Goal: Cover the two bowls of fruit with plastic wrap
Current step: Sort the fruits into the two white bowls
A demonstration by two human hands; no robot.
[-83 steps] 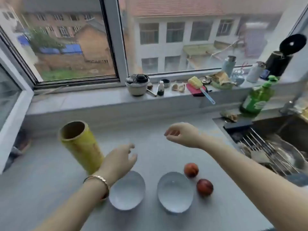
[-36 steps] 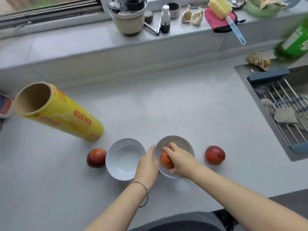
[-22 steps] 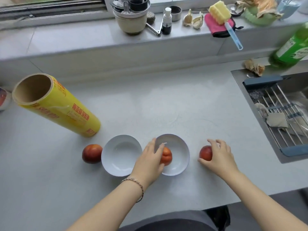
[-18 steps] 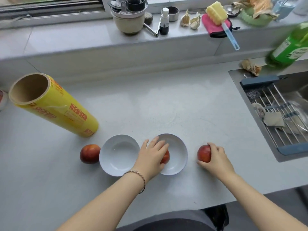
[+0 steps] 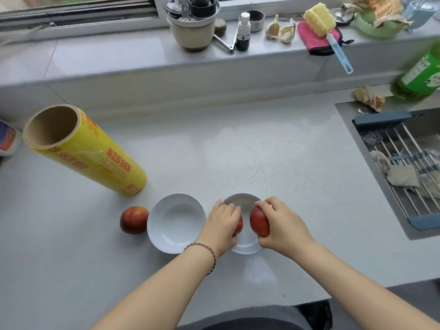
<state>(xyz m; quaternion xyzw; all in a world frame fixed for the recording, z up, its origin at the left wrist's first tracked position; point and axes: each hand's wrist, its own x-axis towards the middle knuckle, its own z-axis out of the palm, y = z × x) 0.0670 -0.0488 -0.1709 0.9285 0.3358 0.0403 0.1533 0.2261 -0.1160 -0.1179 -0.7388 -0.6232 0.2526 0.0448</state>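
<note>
Two white bowls stand side by side near the counter's front edge. The left bowl [image 5: 175, 222] is empty. Over the right bowl [image 5: 240, 202] my right hand [image 5: 283, 225] holds a red fruit [image 5: 259, 222]. My left hand [image 5: 222, 226] rests on a second red fruit [image 5: 238, 226] inside that bowl, mostly covering it. A third red fruit [image 5: 134, 219] lies on the counter left of the empty bowl. A yellow roll of plastic wrap [image 5: 88, 153] stands upright at the left.
A sink [image 5: 404, 167] with a wire rack and rags lies at the right. The window ledge behind carries a pot [image 5: 192, 29], a spray bottle [image 5: 243, 32], garlic, a sponge brush [image 5: 333, 36] and a green bottle [image 5: 421, 75].
My right hand has picked the fruit up from the counter on the right and carried it left over the right bowl. My left hand stays on the fruit in that bowl.
</note>
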